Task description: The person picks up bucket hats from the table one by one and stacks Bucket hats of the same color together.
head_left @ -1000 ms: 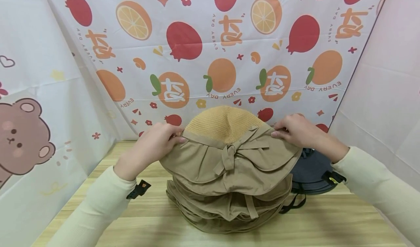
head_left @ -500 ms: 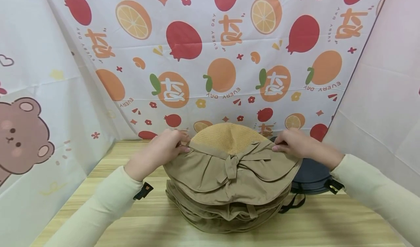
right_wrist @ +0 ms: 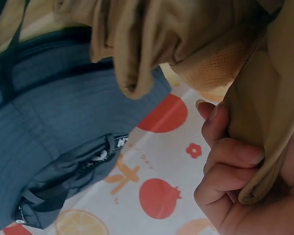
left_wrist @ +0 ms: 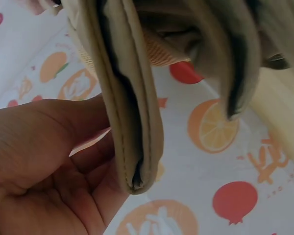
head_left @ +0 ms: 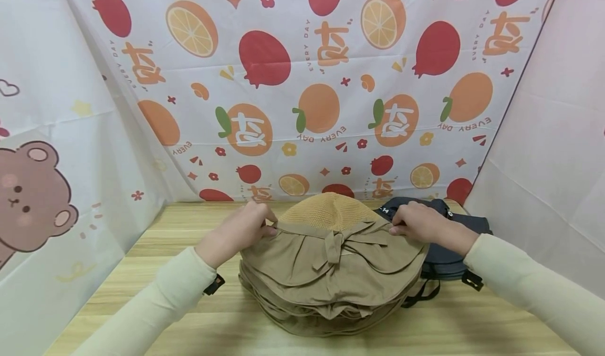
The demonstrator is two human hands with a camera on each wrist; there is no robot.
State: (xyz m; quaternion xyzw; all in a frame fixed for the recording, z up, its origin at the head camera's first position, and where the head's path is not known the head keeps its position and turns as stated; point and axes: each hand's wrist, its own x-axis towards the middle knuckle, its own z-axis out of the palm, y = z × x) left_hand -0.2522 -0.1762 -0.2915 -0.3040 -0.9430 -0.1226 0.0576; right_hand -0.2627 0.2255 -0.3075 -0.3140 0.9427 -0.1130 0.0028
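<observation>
A khaki sun hat [head_left: 333,272] with a straw-coloured woven crown and a fabric bow is pinched at both sides of its brim. My left hand [head_left: 241,232] grips the left edge between thumb and fingers; in the left wrist view the folded brim [left_wrist: 132,112] lies in that hand's hold. On the opposite edge, my right hand [head_left: 420,222] pinches the brim, its fingers [right_wrist: 230,156] curled around the cloth in the right wrist view. The held hat lies low over a stack of similar khaki hats [head_left: 326,324], overlapping them in the head view.
Dark navy hats [head_left: 454,251] are stacked behind my right hand, with a black strap [head_left: 423,295] trailing onto the wooden table [head_left: 198,324]. A fruit-print cloth [head_left: 302,151] hangs behind, and pale cloth walls stand on both sides.
Both hands have lowered the khaki hat onto the stack, and the gap beneath its brim has narrowed. More of the navy hats now shows behind it.
</observation>
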